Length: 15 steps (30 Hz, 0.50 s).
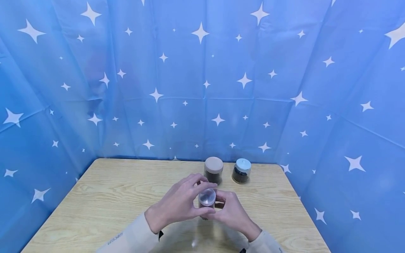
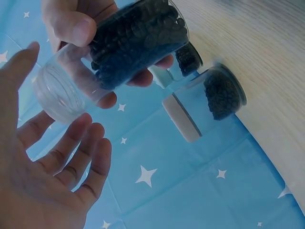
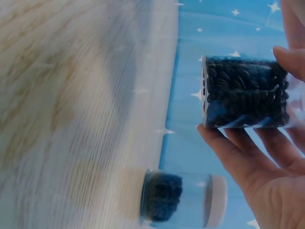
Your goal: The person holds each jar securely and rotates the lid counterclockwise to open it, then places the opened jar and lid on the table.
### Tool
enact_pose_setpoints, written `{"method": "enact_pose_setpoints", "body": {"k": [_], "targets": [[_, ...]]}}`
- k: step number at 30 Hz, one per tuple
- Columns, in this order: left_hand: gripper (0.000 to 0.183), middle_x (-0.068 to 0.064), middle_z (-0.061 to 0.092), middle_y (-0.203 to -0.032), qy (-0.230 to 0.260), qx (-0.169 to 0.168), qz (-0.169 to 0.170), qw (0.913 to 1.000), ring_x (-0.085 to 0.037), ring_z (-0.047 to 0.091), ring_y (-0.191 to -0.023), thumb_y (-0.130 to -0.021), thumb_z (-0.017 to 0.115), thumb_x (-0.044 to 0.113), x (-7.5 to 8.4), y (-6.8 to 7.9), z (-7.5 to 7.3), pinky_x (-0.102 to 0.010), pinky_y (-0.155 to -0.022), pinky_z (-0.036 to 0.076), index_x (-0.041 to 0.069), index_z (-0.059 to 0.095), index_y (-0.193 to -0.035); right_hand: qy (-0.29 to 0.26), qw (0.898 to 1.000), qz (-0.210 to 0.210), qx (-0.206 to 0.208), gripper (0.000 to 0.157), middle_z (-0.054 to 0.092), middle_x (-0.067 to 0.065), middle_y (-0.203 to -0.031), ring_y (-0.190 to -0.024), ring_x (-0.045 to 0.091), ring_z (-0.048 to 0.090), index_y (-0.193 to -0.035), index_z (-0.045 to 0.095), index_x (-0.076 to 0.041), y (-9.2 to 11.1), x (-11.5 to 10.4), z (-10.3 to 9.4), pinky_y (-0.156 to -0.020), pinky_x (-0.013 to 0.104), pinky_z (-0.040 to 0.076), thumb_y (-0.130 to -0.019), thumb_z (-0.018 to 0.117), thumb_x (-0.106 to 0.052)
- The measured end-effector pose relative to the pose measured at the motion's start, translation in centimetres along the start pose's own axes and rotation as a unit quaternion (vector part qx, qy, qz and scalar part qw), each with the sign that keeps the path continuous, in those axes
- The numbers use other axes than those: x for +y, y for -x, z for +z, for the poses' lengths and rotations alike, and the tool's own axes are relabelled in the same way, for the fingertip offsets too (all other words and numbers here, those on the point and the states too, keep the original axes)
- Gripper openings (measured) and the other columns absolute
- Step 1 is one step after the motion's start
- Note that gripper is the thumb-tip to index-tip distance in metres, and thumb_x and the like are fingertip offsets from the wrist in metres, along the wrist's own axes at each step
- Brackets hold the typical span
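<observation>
A clear jar (image 1: 207, 201) of small dark bean-like pieces is held above the near part of the table. My right hand (image 1: 232, 212) grips its body, with the thumb on one side and the fingers on the other, as the left wrist view also shows. Around the jar's clear, ridged top end (image 2: 59, 93), my left hand (image 1: 180, 200) spreads its thumb and fingers. Its fingertips (image 2: 83, 120) are close to the rim; whether they touch I cannot tell. Nor can I tell whether a clear lid covers that end. The dark pieces (image 3: 243, 90) fill the lower part.
Behind the hands, a jar with a beige lid (image 1: 213, 165) stands on the wooden table (image 1: 120, 189), partly filled with dark pieces. To its right is a smaller jar with a light blue lid (image 1: 243, 165). A blue star-patterned curtain (image 1: 180, 77) surrounds the table.
</observation>
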State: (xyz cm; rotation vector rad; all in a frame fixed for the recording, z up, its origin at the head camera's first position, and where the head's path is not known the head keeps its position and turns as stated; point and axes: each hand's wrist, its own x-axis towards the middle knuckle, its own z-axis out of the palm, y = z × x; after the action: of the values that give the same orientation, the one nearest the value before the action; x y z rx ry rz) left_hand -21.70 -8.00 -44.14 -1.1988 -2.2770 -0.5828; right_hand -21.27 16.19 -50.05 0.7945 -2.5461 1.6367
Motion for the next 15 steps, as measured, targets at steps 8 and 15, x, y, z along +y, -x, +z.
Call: {"method": "enact_pose_setpoints", "body": {"k": [8, 15], "targets": [[0.063, -0.002, 0.074, -0.144, 0.029, -0.033, 0.027, 0.9986, -0.018, 0.074, -0.128, -0.097, 0.096, 0.052, -0.52, -0.12, -0.62, -0.039, -0.105, 0.067, 0.027, 0.075, -0.150, -0.006, 1.000, -0.011, 0.001, 0.047, 0.090, 0.002, -0.118, -0.106, 0.005, 0.082, -0.131, 0.084, -0.017, 0.18, -0.12, -0.22, -0.094, 0.029, 0.071, -0.089, 0.103, -0.022], [0.049, -0.004, 0.073, -0.149, 0.046, -0.044, 0.099, 0.9931, -0.019, 0.073, -0.133, -0.101, 0.093, 0.038, -0.97, -0.33, -1.01, -0.037, -0.109, 0.066, 0.023, 0.076, -0.145, -0.018, 1.000, -0.013, -0.008, 0.052, 0.088, 0.003, -0.125, -0.113, 0.007, 0.083, -0.139, 0.082, -0.022, 0.30, 0.17, -0.39, -0.097, 0.030, 0.070, -0.091, 0.102, -0.021]]}}
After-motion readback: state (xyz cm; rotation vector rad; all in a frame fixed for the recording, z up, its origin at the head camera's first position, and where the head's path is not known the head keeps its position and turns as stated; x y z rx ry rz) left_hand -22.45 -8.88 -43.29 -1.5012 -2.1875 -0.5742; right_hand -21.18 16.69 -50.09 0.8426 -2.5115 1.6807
